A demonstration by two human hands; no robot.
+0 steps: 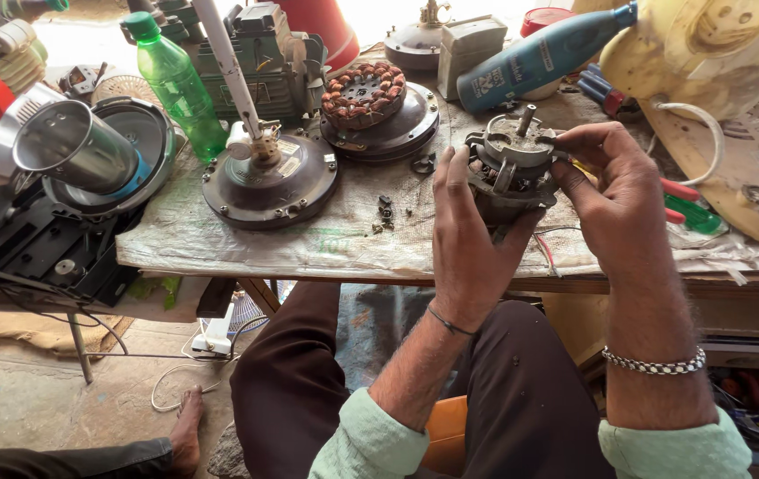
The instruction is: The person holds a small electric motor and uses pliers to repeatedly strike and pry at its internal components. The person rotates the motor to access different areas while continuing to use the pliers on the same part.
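Observation:
A small grey electric motor [511, 160] with a short shaft on top is held up over the front edge of the workbench [246, 239]. My left hand [468, 239] cups it from the near side and below. My right hand [610, 191] grips its right side, fingers pinching the top plate. Thin wires hang under the motor. A few small screws and nuts [386, 213] lie on the sheet just left of my left hand.
A ceiling fan motor with a white rod [268, 177], a copper-wound stator on a round housing [370, 102], a green bottle [175, 84], a blue spray can [539, 58], a cream fan housing [716, 44], red-handled and green-handled tools [685, 204] and a steel pot [73, 146] crowd the bench. Another person's foot [186, 430] rests bottom left.

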